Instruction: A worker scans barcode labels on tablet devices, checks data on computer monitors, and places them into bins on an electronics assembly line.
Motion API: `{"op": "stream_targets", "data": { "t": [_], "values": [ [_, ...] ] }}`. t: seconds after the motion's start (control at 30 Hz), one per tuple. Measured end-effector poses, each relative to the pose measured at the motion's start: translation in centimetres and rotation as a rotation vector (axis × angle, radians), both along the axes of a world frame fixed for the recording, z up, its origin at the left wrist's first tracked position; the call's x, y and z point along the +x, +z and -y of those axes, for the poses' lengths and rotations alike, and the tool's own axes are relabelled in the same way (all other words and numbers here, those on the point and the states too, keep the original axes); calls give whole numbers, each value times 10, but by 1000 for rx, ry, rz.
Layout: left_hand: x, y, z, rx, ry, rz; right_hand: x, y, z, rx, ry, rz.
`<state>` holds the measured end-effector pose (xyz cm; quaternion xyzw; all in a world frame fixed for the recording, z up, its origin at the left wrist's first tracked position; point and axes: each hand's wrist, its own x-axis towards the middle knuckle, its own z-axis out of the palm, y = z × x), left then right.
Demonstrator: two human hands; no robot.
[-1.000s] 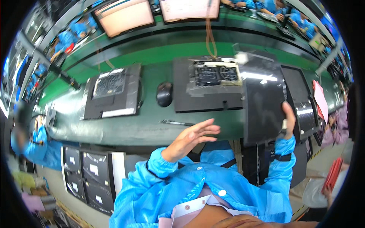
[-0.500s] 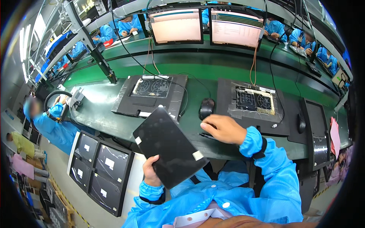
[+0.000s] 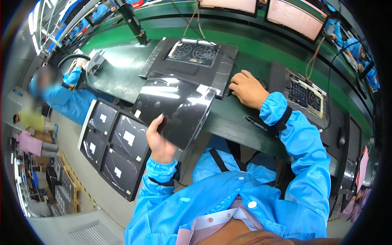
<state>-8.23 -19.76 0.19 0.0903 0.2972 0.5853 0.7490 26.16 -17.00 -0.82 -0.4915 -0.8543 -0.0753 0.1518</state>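
Observation:
My left hand (image 3: 159,141) grips a flat, glossy black rectangular panel (image 3: 175,110) by its lower left corner, thumb on top. The panel is tilted, with ceiling lights mirrored in it and small white labels on it. Its far edge overlaps the near part of a black test fixture (image 3: 183,68) with a round-patterned metal plate. To the right of that fixture, my right hand (image 3: 250,90) is closed, fingertips pinching the dark end of a thin black cable. Partly behind this hand is a black mouse (image 3: 263,83). A black pen (image 3: 256,123) lies nearer, on the bench.
A second fixture (image 3: 304,92) stands to the right, with another mouse (image 3: 341,136) beyond it. A divided black tray (image 3: 107,149) with several panels is at lower left. Monitors (image 3: 297,18) stand behind the green bench (image 3: 241,136). A co-worker (image 3: 67,92) in blue sits at left.
My view has turned, shifting the bench upward. The panel has tilted and now catches the light. My right hand has gone from beside the mouse to the cable near the left fixture.

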Motion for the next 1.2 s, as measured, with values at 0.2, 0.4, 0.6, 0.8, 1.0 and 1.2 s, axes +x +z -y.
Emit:
{"op": "stream_targets", "data": {
  "t": [0.2,0.4,0.6,0.8,1.0,1.2],
  "values": [
    [13,25,-9,-7,27,95,-44,46,38,-141,4,-525],
    [23,26,-15,-14,86,112,-75,79,69,-33,112,-644],
    [29,20,-11,41,2,143,-86,76,67,86,51,-655],
    [36,21,-7,95,-34,150,-87,67,70,117,66,-678],
    [35,13,-8,113,-24,167,-89,66,73,104,51,-653],
    [35,4,-9,139,-61,123,-86,66,73,42,29,-589]
  ]
}}
